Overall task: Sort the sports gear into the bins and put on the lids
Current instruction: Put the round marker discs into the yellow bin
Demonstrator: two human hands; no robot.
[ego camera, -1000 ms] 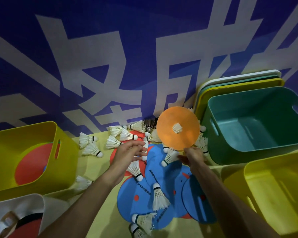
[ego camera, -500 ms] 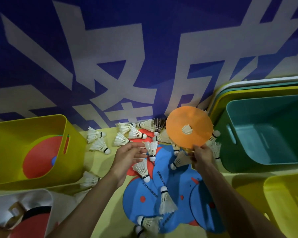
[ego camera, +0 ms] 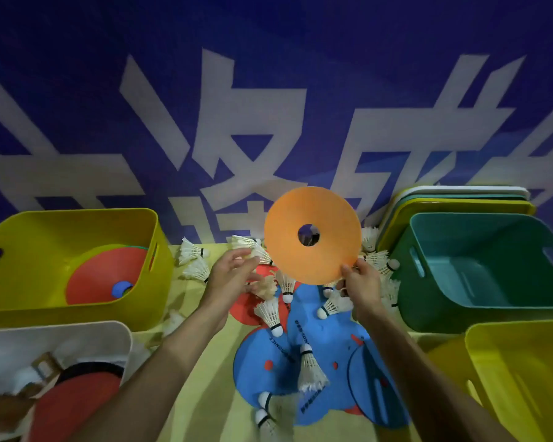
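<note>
above the heap of loose gear, between the bins, the right hand point(ego camera: 363, 283) has its grip pinched on the lower rim of the orange disc point(ego camera: 329, 250), which is held upright in the air. the left hand point(ego camera: 233, 275) hovers just beside the disc's left edge, grip wide and holding nothing. first risk: a one-handed rim pinch gives little control, so the disc could tip or slip and drop among the shuttlecocks point(ego camera: 270, 312) and blue discs point(ego camera: 326, 355) below, scattering them. second risk: a forearm swung toward the left yellow bin point(ego camera: 29, 244), where a red disc point(ego camera: 99, 275) already lies, could sweep shuttlecocks aside. surface: yellow-green and crowded; counter or floor cannot be told. surroundings: green bin point(ego camera: 444, 301) at right, lids point(ego camera: 460, 199) stacked on edge behind it, a second yellow bin point(ego camera: 524, 378) nearer, a white bin point(ego camera: 77, 333) at lower left, and a blue banner wall point(ego camera: 268, 90) with large pale characters behind.
</note>
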